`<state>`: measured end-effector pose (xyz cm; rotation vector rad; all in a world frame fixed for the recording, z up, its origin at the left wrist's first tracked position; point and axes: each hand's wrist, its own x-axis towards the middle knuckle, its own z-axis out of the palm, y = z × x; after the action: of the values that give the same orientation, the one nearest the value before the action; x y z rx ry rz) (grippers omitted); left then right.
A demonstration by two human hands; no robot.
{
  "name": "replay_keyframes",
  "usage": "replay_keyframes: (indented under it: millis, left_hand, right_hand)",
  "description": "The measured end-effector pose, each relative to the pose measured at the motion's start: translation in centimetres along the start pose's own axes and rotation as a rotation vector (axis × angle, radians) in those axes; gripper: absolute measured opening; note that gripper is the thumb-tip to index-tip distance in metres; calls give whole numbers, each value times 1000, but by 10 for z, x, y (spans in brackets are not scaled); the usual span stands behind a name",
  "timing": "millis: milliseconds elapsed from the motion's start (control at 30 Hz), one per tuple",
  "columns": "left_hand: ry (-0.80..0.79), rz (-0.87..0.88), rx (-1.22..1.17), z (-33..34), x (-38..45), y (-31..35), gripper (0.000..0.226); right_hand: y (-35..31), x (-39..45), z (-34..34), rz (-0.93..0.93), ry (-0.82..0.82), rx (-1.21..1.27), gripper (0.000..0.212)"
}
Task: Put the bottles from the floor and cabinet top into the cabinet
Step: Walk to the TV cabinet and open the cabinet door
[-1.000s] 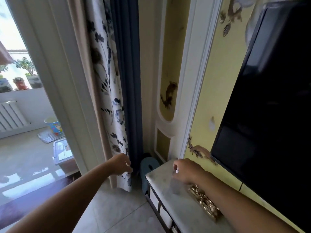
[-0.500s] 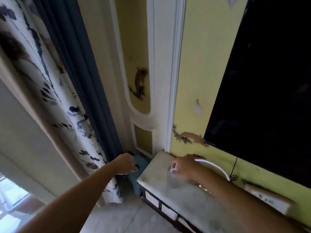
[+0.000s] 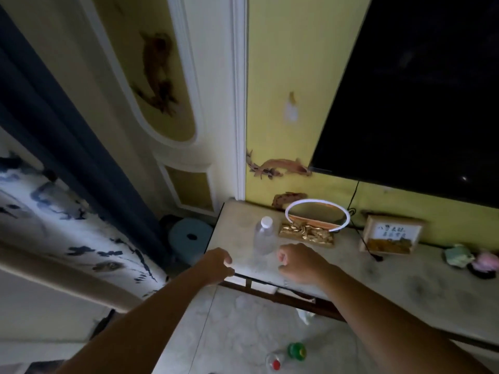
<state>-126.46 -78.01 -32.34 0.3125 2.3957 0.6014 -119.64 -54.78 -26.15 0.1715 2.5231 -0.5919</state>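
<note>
A clear plastic bottle (image 3: pixel 264 237) with a white cap stands upright near the left end of the marble cabinet top (image 3: pixel 383 276). My right hand (image 3: pixel 299 261) hovers just to its right, fingers curled and holding nothing, a small gap from the bottle. My left hand (image 3: pixel 217 265) rests with curled fingers at the cabinet's front left corner, left of the bottle. On the floor tiles below lie a green-capped bottle (image 3: pixel 297 351) and a red-capped bottle (image 3: pixel 275 363). The cabinet front is mostly hidden under the top.
Behind the bottle stand a gold ornament (image 3: pixel 307 233) with a white ring lamp (image 3: pixel 317 214), a framed sign (image 3: pixel 391 234) and small figurines (image 3: pixel 469 259). A dark TV (image 3: pixel 421 98) hangs above. A blue stool (image 3: pixel 190 237) and curtains (image 3: pixel 67 184) fill the left corner.
The view has swung down and right, bringing the bottle and floor bottles into sight. My right hand has come off the bottle's spot and my left hand has moved from the curtain to the cabinet corner.
</note>
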Motion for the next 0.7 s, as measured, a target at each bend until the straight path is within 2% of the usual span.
replay_keyframes:
  millis: [100,367,467,700]
  left_hand:
    - [-43,-9,3,40,26,-11,17]
    - [-25,-48,-70,154,84,-42,10]
    - [-49,-106,-72,195,96,-52,30]
    - [-16,-124,-30,282,126,-95,25]
  right_hand:
    - [31,20,32,32,22,19,22]
    - [107,73,140,-20,39,5,16]
    - [130,88,183,-32,43,26,15]
    - [176,129,277,-39,-74,100,10]
